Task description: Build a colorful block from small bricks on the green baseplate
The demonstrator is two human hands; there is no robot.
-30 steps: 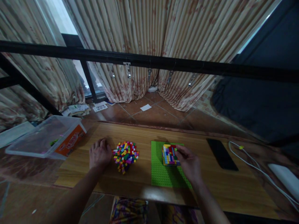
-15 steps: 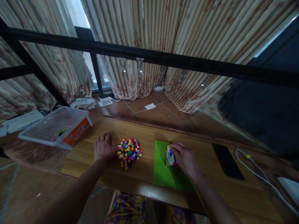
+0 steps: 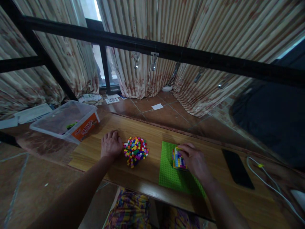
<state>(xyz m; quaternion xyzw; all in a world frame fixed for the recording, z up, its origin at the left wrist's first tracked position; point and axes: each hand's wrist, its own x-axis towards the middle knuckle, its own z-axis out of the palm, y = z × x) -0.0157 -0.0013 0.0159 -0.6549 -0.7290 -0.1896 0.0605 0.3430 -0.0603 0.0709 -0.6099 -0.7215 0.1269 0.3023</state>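
Note:
My left hand lies on the wooden table, palm down, fingers loosely out, holding nothing. Just right of it is a heap of small, many-coloured toy bricks. A green studded baseplate lies further right, bearing a low block built of coloured toy bricks in rows. My right hand is over this build's right side, with thumb and fingers pinched at its far edge. Whatever is between those fingertips is too small or hidden to make out. The hand covers part of the build.
A black phone-like slab lies on the table to the right, near a white cable. A clear plastic box with an orange label stands at the left. Beyond the table are a black metal rail and striped curtains.
The camera view has shifted slightly, so everything sits a little further right. My right hand stays at the brick build, and my left hand still rests beside the heap.

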